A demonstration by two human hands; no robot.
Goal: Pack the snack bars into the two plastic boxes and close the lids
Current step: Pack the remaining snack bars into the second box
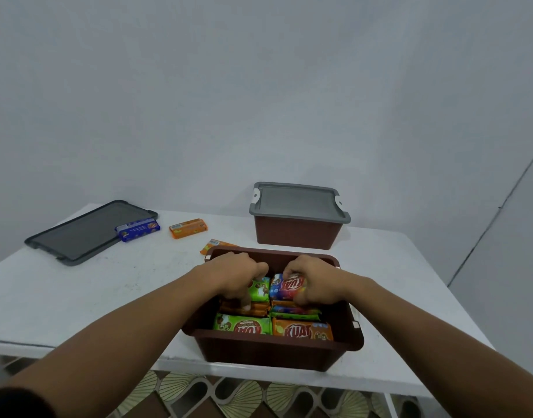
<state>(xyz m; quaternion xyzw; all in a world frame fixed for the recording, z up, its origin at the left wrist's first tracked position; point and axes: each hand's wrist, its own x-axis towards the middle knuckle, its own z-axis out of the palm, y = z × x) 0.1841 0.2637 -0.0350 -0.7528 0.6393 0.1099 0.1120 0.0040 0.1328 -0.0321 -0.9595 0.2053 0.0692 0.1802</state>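
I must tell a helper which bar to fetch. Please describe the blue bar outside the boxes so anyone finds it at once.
On the white table, look far left, where a loose grey lid lies flat. The blue bar lies at that lid's right edge. The loose bar to its right is orange.

Front orange snack bar (303,329): "KUAT" in red capitals, right way up.
Front green snack bar (242,324): the same "KUAT" logo, upside down; the small line by it is too blurred to read.
Blue-and-red snack bar (286,286): "UAT" upside down, first letter covered.
Back green snack bar (260,289): print mostly hidden, nothing legible.
Blue snack bar (137,229) on the grey lid (78,236): small red logo and white lines, too small to read.
Orange snack bar (188,228) on the table (108,297): barcode patch, no digits legible.
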